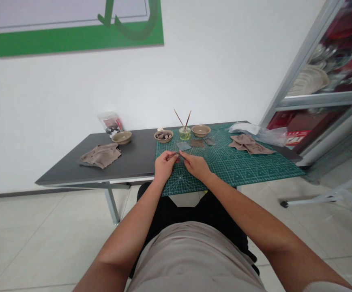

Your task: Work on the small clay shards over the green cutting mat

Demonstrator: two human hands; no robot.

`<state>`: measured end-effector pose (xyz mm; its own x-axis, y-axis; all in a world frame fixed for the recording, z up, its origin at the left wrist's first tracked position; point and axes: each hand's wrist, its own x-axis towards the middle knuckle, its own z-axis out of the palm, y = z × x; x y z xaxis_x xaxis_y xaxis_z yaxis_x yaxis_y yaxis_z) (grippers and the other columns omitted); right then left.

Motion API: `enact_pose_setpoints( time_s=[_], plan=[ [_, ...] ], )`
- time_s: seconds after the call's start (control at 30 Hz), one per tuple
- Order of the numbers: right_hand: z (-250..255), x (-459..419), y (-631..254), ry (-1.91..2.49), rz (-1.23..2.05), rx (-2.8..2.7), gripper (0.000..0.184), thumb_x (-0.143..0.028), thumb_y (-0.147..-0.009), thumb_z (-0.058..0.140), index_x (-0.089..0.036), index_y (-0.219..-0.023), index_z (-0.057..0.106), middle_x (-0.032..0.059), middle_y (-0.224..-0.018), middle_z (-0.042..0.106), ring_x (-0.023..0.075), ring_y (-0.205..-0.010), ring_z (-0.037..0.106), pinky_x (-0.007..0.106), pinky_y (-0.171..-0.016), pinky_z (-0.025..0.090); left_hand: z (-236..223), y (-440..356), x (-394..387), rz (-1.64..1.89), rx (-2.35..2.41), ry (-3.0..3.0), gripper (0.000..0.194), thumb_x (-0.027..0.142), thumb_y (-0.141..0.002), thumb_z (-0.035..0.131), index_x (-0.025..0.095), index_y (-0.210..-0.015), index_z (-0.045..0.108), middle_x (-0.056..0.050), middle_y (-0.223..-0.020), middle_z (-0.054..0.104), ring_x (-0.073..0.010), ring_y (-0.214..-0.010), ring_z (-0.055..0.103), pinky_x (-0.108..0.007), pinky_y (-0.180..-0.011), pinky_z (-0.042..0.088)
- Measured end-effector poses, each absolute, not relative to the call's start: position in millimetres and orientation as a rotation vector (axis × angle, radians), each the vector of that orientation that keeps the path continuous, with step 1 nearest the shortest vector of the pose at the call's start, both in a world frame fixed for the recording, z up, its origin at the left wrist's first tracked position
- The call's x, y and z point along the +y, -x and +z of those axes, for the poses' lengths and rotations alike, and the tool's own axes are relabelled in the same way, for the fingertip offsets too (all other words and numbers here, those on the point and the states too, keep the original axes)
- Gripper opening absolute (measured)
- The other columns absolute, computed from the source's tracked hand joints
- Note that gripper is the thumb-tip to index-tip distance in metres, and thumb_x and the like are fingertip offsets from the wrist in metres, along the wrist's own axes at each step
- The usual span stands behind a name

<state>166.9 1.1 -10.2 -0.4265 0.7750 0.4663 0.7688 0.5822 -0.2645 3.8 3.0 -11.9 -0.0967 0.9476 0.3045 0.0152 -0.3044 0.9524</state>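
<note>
Above the green cutting mat (224,166) my two hands come together near its left side. The fingers of my left hand (164,165) are pinched around something small that I cannot make out. My right hand (196,165) has thumb and fingers closed right beside it, with a small dark edge showing at the fingertips; its kind is hidden. Just beyond my fingers lie three thin flat pieces: a grey-blue square (183,146), a brown one (197,143) and a dark grey one (209,141). A bowl of small brown and pale pieces (164,136) stands behind my left hand.
A glass jar (185,134) holds two thin brushes near another bowl (200,130). Cloths lie at right (249,144) and left (101,155). A third bowl (121,137) stands by a plastic bag (110,123); clear plastic wrapping (264,133) lies far right. A wall backs the table.
</note>
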Motion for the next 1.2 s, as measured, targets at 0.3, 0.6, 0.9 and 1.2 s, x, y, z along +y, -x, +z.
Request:
enact_pose_setpoints(
  time_s=[0.3, 0.6, 0.9, 1.2],
  plan=[
    [-13.6, -0.2, -165.0, 1.211, 0.012, -2.195, 0.04, -0.019, -0.093, 0.045, -0.015, -0.131, 0.058, 0.0091, -0.112, 0.073, 0.0202, -0.091, 0.072, 0.03, -0.081, 0.054, -11.5, -2.7, 5.0, 1.513, 1.162, -1.496, 0.015, 0.027, -0.075, 0.068, 0.018, -0.086, 0.063, 0.001, -0.07, 0.066, -0.013, -0.065, 0.063, -0.026, -0.066, 0.05],
    [-21.1, 3.1, -167.4, 1.202, 0.032, -2.032, 0.028, -0.022, -0.087, 0.054, -0.018, -0.113, 0.065, 0.0068, -0.094, 0.075, 0.0201, -0.082, 0.072, 0.029, -0.074, 0.052, -14.6, -4.7, 5.9, 1.487, 1.098, -1.483, 0.019, 0.028, -0.075, 0.068, 0.019, -0.088, 0.057, 0.004, -0.067, 0.062, -0.0129, -0.061, 0.063, -0.026, -0.063, 0.051],
    [-21.6, 5.7, -165.9, 1.199, 0.159, -1.9, 0.021, -0.023, -0.083, 0.058, -0.019, -0.103, 0.061, 0.0077, -0.098, 0.074, 0.0218, -0.085, 0.071, 0.031, -0.075, 0.053, -15.2, -2.5, 7.9, 1.429, 1.129, -1.539, 0.029, 0.018, -0.072, 0.068, 0.019, -0.1, 0.066, -0.001, -0.079, 0.071, -0.0143, -0.07, 0.067, -0.029, -0.072, 0.054],
    [-20.7, 8.4, -167.3, 1.096, 0.171, -1.923, 0.014, -0.018, -0.083, 0.055, -0.02, -0.097, 0.056, 0.0096, -0.106, 0.071, 0.0225, -0.094, 0.068, 0.035, -0.084, 0.051, -9.9, -4.6, 3.4, 1.433, 1.414, -1.637, 0.011, 0.03, -0.074, 0.069, 0.02, -0.077, 0.065, 0.002, -0.072, 0.068, -0.014, -0.067, 0.062, -0.025, -0.067, 0.048]
  ],
)
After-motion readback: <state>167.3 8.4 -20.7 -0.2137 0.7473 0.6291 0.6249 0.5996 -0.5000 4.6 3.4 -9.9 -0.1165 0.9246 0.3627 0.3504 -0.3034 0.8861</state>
